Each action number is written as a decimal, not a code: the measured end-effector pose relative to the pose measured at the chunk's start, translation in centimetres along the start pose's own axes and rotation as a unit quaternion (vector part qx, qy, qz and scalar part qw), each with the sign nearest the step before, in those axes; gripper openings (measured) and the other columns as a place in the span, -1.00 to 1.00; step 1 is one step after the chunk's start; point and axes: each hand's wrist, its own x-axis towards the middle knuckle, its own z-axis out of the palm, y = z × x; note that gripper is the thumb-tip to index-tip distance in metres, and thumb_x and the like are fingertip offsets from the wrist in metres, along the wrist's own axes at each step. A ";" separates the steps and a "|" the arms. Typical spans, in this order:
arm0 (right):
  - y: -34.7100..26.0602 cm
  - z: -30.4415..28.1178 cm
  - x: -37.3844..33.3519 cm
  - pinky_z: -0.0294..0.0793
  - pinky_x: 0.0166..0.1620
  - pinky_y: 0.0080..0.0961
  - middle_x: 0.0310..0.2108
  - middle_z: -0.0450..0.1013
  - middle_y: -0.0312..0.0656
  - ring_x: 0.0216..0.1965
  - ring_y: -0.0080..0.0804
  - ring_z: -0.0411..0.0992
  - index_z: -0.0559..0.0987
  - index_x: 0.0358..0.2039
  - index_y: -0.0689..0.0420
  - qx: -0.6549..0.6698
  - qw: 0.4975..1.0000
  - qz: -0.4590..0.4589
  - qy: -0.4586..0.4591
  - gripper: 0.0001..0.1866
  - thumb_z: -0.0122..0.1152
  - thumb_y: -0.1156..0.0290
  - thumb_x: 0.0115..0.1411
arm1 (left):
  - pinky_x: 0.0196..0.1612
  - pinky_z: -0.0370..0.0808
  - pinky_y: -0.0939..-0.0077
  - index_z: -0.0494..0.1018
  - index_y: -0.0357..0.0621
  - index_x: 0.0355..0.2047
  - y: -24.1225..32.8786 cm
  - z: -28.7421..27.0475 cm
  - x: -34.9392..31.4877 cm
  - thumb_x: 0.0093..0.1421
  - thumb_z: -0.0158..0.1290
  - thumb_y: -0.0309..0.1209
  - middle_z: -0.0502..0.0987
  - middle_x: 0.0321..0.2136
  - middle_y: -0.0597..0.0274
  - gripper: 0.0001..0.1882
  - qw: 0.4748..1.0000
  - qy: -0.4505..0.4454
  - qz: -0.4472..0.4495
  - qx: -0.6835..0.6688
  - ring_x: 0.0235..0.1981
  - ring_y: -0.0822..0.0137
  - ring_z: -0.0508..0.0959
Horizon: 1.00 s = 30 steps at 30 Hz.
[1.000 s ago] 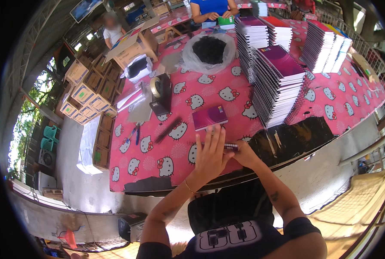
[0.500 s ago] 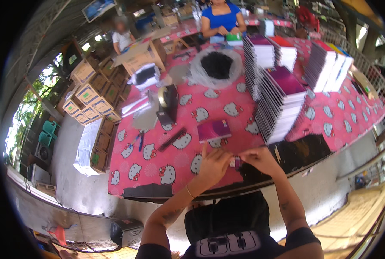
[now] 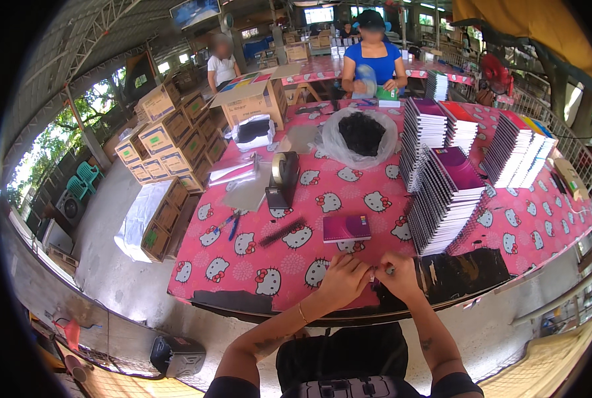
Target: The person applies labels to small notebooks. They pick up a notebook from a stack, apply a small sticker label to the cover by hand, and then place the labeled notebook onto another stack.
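Observation:
Near the table's front edge my left hand point(image 3: 344, 281) and my right hand point(image 3: 400, 274) are close together, both with bent, closed fingers. Between the fingertips shows a small white and purple piece point(image 3: 373, 277), too small to name. Just beyond the hands a purple spiral notebook point(image 3: 347, 229) lies flat. To its left is a black binding coil point(image 3: 283, 233), and farther left a pair of blue-handled pliers point(image 3: 235, 224). Tall stacks of spiral notebooks point(image 3: 445, 209) stand to the right of my right hand.
Behind the coil stands a black tape dispenser point(image 3: 283, 182). A clear bag of black material point(image 3: 362, 136) sits mid-table, near an open carton point(image 3: 251, 106). Stacked cartons point(image 3: 170, 132) fill the left floor. Across the table a person in blue point(image 3: 373, 63) handles a green notebook point(image 3: 387, 94).
The view has tilted up, so the table sits lower in the picture. My hands have drawn closer together, and my left index finger has folded in. The notebook still lies flat.

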 end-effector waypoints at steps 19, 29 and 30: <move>-4.3 -2.2 -2.0 0.49 -0.08 -0.25 -0.12 0.58 -0.04 -0.10 -0.04 0.55 0.57 0.02 0.18 -0.135 0.982 -0.089 0.102 -0.57 0.39 0.44 0.11 | -0.17 0.43 0.18 0.55 -0.16 -0.19 -1.1 -3.2 2.2 0.15 0.16 -0.44 0.54 -0.29 0.16 -0.79 0.996 -0.084 0.026 0.008 -0.21 0.11 0.55; -1.2 -21.0 6.4 0.33 0.18 -0.41 0.15 0.44 -0.01 0.13 -0.32 0.39 0.37 0.25 0.37 0.010 0.979 0.032 0.200 -0.30 0.42 0.31 0.18 | -0.03 0.51 0.29 0.62 -0.16 -0.14 2.3 -3.7 24.7 0.07 0.12 -0.65 0.57 -0.11 0.08 -0.67 0.928 0.277 0.198 -0.153 -0.13 0.09 0.57; -0.8 -21.0 6.9 0.36 0.15 -0.46 0.12 0.46 -0.04 0.08 -0.39 0.40 0.36 0.25 0.38 0.041 0.983 0.046 0.174 -0.29 0.42 0.31 0.19 | 0.00 0.51 0.28 0.61 -0.16 -0.12 1.5 -1.9 24.9 0.07 0.11 -0.66 0.57 -0.09 0.07 -0.66 0.936 0.226 0.201 -0.178 -0.08 0.07 0.57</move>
